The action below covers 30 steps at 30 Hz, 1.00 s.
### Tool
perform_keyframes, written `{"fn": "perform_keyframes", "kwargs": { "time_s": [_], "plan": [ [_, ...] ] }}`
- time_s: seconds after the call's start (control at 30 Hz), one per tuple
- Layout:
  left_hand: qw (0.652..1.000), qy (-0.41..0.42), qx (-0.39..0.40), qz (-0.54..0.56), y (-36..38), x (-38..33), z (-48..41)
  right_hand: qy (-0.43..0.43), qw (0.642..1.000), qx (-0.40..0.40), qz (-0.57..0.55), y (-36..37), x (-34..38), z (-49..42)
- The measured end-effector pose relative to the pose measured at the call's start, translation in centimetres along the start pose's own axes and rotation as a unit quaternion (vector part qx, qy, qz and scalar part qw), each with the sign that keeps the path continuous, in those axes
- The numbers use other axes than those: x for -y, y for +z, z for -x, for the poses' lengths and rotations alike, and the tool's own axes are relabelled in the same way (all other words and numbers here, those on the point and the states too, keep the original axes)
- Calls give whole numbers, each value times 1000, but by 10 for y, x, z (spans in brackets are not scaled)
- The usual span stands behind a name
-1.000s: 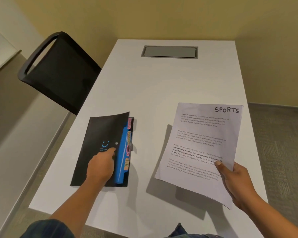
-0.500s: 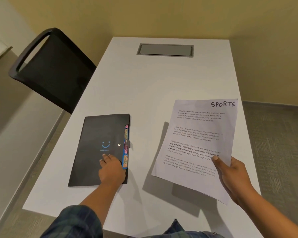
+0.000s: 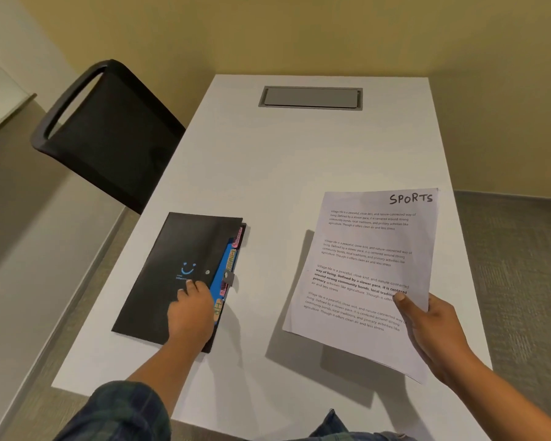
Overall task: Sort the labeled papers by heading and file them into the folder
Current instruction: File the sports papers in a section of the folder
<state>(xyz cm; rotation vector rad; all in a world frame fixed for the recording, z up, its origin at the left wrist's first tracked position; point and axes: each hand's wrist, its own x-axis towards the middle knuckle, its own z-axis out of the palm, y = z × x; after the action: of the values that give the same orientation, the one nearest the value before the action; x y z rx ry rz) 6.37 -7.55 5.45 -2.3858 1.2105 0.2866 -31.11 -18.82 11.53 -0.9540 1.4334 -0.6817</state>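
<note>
A black folder (image 3: 172, 265) with a blue smiley lies on the white table (image 3: 299, 170) at the front left. Its front cover is lifted slightly at the right edge, showing blue dividers with coloured labelled tabs (image 3: 228, 268). My left hand (image 3: 191, 313) grips that cover edge, fingers on top. My right hand (image 3: 433, 332) holds a printed sheet headed "SPORTS" (image 3: 366, 268) by its lower right corner, raised above the table to the right of the folder.
A black chair (image 3: 109, 135) stands at the table's left side. A grey cable hatch (image 3: 310, 97) is set into the far end of the table. A yellow wall lies behind, carpet to the right.
The folder cover was raised one second ago, lay flat half a second ago, and is lifted a little again now. The sheet in my right hand has stayed nearly in place.
</note>
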Motion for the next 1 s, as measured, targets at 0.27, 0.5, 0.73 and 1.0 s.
{"fn": "perform_keyframes", "kwargs": {
  "time_s": [0.27, 0.5, 0.73, 1.0],
  "plan": [
    [999, 13, -18, 33, -49, 33, -12, -15, 1000, 7, -16, -6, 15, 8],
    [977, 49, -49, 204, -80, -10, 7, -30, 999, 16, -42, -15, 44, 13],
    [945, 154, -65, 280, -102, -74, 62, -107, 994, -15, 1, -25, 98, 32],
    [928, 181, -63, 319, -108, -120, 83, -137, 980, -45, 137, -25, 108, 39]
  ]
}}
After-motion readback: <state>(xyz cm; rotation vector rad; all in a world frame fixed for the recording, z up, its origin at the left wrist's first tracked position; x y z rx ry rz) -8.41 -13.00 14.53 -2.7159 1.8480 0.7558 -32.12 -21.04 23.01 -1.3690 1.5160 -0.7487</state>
